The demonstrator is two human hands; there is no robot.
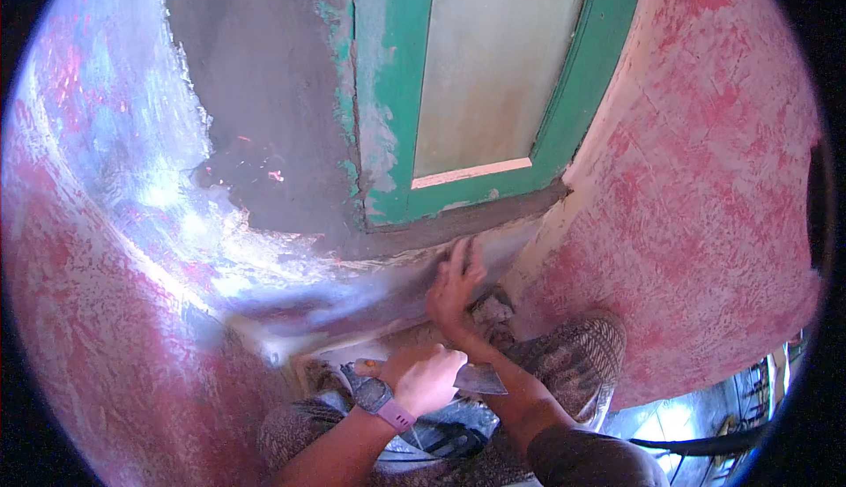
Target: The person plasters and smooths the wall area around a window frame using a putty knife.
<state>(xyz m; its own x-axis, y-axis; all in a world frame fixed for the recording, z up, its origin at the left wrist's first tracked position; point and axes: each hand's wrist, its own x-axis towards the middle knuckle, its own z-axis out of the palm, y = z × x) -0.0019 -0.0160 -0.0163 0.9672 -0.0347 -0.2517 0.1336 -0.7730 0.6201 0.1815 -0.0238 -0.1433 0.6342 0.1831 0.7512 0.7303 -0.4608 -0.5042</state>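
Here's the mottled red-and-white wall [705, 178], curving around both sides of the view. Set in it, a green frame [389, 161] surrounds a pale panel [502, 73], and left of that runs a broad grey patch [264, 90] with ragged edges. Down low, patterned trousers [577, 355] cover bent legs, and a dark sleeve [590, 459] comes in from the lower edge. Now the right hand [454, 289]: it's up at the strip of wall just under the frame, fingers apart and slightly blurred; whether they touch the surface, I can't tell. The left hand [430, 383] sits lower, fingers wrapped around a scraper [482, 380], its flat blade pointing right, over the right forearm in this view. Smallest of all, a watch [372, 394] on a lilac strap circles the left wrist.
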